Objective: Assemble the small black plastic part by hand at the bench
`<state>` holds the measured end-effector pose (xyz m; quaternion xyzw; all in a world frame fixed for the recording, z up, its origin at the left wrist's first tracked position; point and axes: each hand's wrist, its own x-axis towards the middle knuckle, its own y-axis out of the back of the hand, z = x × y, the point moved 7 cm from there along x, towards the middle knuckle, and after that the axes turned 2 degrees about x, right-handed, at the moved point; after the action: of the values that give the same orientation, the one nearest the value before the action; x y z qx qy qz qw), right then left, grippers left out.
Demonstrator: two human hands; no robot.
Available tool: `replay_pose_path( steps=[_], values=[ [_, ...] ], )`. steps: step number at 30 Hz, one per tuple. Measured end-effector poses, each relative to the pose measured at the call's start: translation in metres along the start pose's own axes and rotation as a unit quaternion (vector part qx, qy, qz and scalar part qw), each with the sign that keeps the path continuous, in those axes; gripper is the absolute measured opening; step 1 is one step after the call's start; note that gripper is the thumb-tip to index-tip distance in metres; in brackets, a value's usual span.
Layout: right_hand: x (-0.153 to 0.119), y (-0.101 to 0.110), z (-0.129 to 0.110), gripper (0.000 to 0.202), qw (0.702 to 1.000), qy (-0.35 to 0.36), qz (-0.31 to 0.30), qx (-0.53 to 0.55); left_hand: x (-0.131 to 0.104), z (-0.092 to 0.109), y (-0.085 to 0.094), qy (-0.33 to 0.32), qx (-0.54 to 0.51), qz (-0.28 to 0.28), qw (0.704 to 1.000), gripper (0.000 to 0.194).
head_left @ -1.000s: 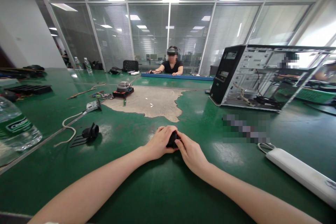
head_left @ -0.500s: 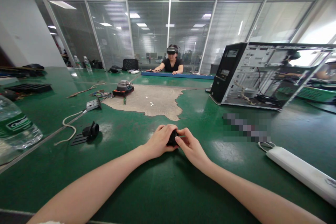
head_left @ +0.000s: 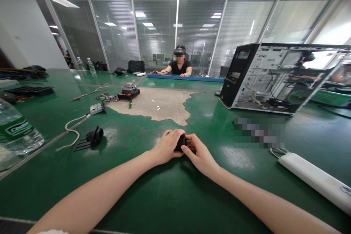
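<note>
A small black part [head_left: 180, 142] is held between my two hands, low over the green table [head_left: 164, 193]. My left hand [head_left: 168, 148] wraps round it from the left, fingers over its top and thumb beneath. From the right, my right hand [head_left: 197, 151] has its fingers and thumb closed on the part's right side. The detail of the part is hidden by the fingers. To the left lies another black piece with long prongs [head_left: 93, 137], beside a pale cord [head_left: 71, 131].
An open computer case [head_left: 241, 76] stands at the right, with a white power strip [head_left: 312, 179] nearer me. A water bottle [head_left: 19, 128] is at the left edge. Beyond a fan-like cooler [head_left: 129, 90], a person [head_left: 179, 66] sits at the far side.
My right thumb has shifted slightly left and down on the black part, and more of the part shows. My left hand has barely moved.
</note>
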<state>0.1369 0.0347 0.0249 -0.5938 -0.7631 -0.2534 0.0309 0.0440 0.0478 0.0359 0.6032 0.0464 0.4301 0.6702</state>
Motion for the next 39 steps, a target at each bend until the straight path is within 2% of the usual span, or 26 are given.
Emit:
replay_pose_path(
  steps=[4, 10, 14, 18, 21, 29, 32, 35, 39],
  values=[
    [0.004, 0.001, 0.004, 0.011, 0.999, -0.02, 0.001, 0.04, 0.0, 0.0, 0.001, 0.005, -0.003, 0.006, 1.0, 0.055],
    [0.009, 0.002, 0.018, 0.02, 0.994, -0.063, -0.003, 0.084, 0.001, -0.001, -0.001, 0.008, -0.004, 0.006, 1.0, 0.056],
    [0.006, 0.0, 0.013, 0.018, 0.995, -0.044, -0.018, 0.09, 0.0, -0.001, -0.001, 0.006, -0.003, 0.005, 1.0, 0.056],
    [0.005, 0.002, 0.006, 0.019, 0.997, -0.02, -0.005, 0.08, 0.0, 0.0, 0.0, 0.004, -0.004, 0.004, 1.0, 0.055],
    [0.008, 0.003, 0.009, 0.014, 0.996, -0.028, 0.004, 0.082, 0.0, 0.001, 0.001, 0.005, -0.005, 0.006, 1.0, 0.054],
    [0.009, 0.002, 0.018, 0.017, 0.996, -0.058, -0.008, 0.074, 0.001, -0.001, -0.001, 0.008, -0.003, 0.008, 1.0, 0.057],
    [0.006, 0.001, 0.007, 0.016, 0.997, -0.026, -0.021, 0.069, 0.001, -0.001, -0.001, 0.003, -0.002, 0.006, 1.0, 0.057],
    [0.004, 0.004, -0.001, 0.017, 0.999, 0.004, -0.008, 0.054, 0.0, -0.001, -0.001, 0.002, -0.004, 0.004, 1.0, 0.057],
    [0.007, 0.004, 0.007, 0.013, 0.995, -0.032, 0.0, 0.092, 0.001, -0.001, 0.0, 0.003, -0.006, 0.009, 1.0, 0.054]
  ],
)
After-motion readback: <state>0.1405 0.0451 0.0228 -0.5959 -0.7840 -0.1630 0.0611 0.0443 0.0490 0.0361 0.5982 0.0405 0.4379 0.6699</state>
